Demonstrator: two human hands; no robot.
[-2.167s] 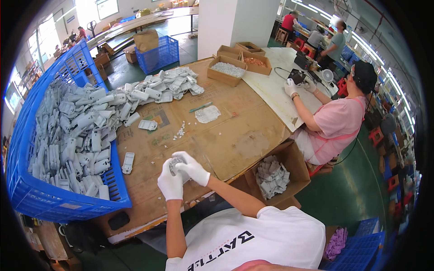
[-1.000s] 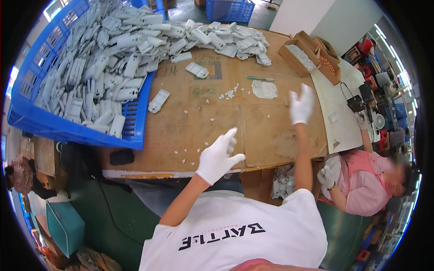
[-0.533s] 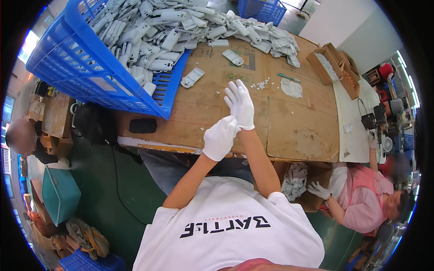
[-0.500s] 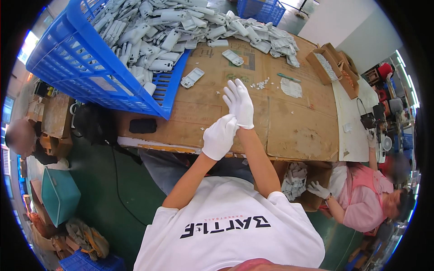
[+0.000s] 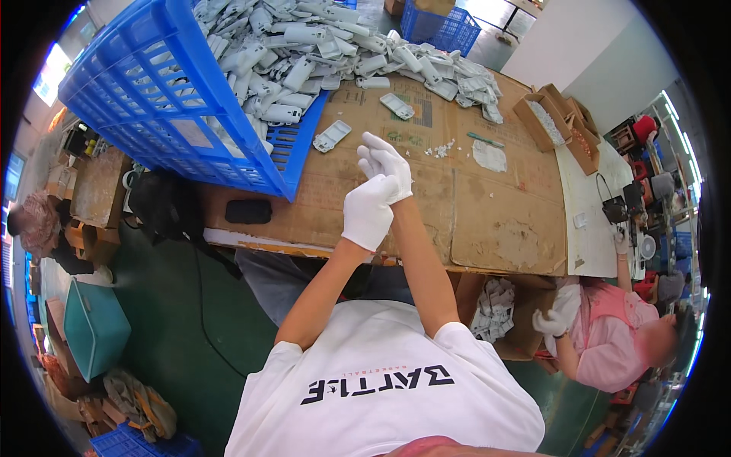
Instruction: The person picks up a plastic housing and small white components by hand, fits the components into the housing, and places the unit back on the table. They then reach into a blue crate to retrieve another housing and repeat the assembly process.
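White gloves cover both my hands, which meet above the near part of the cardboard-covered table (image 5: 487,221). My left hand (image 5: 368,213) is closed at the thumb side of my right hand, gripping the white glove there near its palm. My right hand (image 5: 390,161) points up and to the left, its fingers extended and slightly curved, holding nothing. Beyond them lie two light-coloured plastic housings, one (image 5: 332,136) nearer and one (image 5: 397,107) farther off. Small white bits (image 5: 439,149) are scattered to the right of these.
A tipped blue crate (image 5: 179,99) spills a heap of white plastic housings (image 5: 297,72) across the table's far left. A black case (image 5: 248,211) lies by the near edge. Small-parts boxes (image 5: 544,118) stand at right. A gloved co-worker (image 5: 609,327) sits beside an open carton (image 5: 525,320).
My right hand has tilted left, and its fingers are closer together and more bent. My left hand keeps its hold on the glove. The co-worker's lower hand has shifted.
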